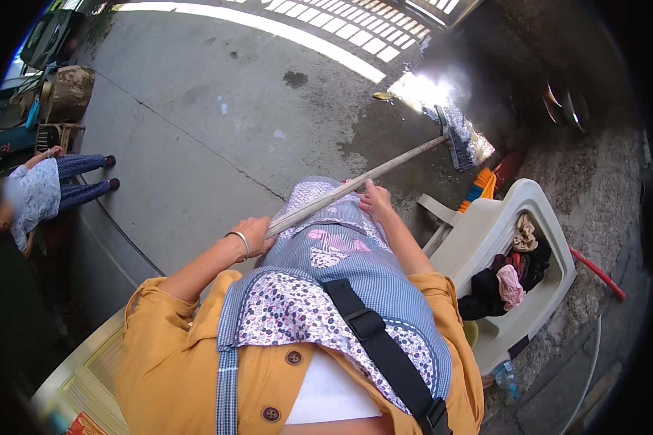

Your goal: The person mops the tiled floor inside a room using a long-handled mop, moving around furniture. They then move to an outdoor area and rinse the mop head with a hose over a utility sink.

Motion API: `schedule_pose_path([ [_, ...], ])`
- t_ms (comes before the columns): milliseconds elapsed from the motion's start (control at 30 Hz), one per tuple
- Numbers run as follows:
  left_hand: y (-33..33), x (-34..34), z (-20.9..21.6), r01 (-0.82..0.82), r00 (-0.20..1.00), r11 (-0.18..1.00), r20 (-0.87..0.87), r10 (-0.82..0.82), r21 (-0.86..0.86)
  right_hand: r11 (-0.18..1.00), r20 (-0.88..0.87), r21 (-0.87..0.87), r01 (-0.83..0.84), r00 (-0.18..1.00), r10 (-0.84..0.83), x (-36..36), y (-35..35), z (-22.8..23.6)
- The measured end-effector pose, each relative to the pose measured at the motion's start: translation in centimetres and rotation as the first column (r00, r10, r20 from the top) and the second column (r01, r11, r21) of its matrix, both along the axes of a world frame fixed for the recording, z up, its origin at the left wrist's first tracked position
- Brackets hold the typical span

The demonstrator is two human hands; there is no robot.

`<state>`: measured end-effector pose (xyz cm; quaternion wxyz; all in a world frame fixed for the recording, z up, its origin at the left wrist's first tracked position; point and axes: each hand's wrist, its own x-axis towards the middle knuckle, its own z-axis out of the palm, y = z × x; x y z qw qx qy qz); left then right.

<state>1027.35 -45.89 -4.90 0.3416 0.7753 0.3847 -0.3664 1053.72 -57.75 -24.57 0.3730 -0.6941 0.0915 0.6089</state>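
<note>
A push broom with a long pale wooden handle lies slantwise across the front of my body. Its wide head rests on the wet concrete to the far right, by a bright sunlit patch. My left hand, with a bangle at the wrist, is closed round the near end of the handle. Farther along, my right hand grips the handle, some of its fingers hidden behind the wood. A patterned blue apron covers my front below the hands.
On my right stands a white plastic chair with a pile of dark and pink cloths. An orange and blue bundle and a red pole are near it. Another person stands at the left. A yellow leaf lies on the floor.
</note>
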Motion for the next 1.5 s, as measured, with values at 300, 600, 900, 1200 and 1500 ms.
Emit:
schedule_pose_path([
  [300, -6.5, 0.5, 4.8, -0.107, 0.966, 0.987, -0.223, 0.132, 0.123, 0.586, -0.434, -0.014, 0.81, 0.523, -0.733, 1.8, 0.5, -9.2],
  [600, -10.4, -10.3, -1.5, -0.117, 0.99, 0.965, -0.049, 0.132, 0.233, 0.668, -0.203, -0.138, 0.732, 0.639, -0.742, -3.2, -0.6, -8.6],
  [900, -7.3, -23.8, -4.4, -0.1, 0.994, 0.944, 0.072, 0.082, 0.314, 0.617, -0.195, -0.141, 0.775, 0.589, -0.784, -11.8, 3.7, -1.8],
  [1200, -2.9, -30.5, -2.3, -0.115, 0.99, 0.929, 0.119, 0.078, 0.353, 0.626, -0.195, -0.128, 0.769, 0.599, -0.776, -19.5, 7.8, -1.3],
  [1500, 0.7, -31.7, 2.6, -0.081, 0.996, 0.939, -0.002, 0.087, 0.334, 0.63, -0.194, -0.152, 0.761, 0.602, -0.774, -23.8, 10.5, -2.4],
])
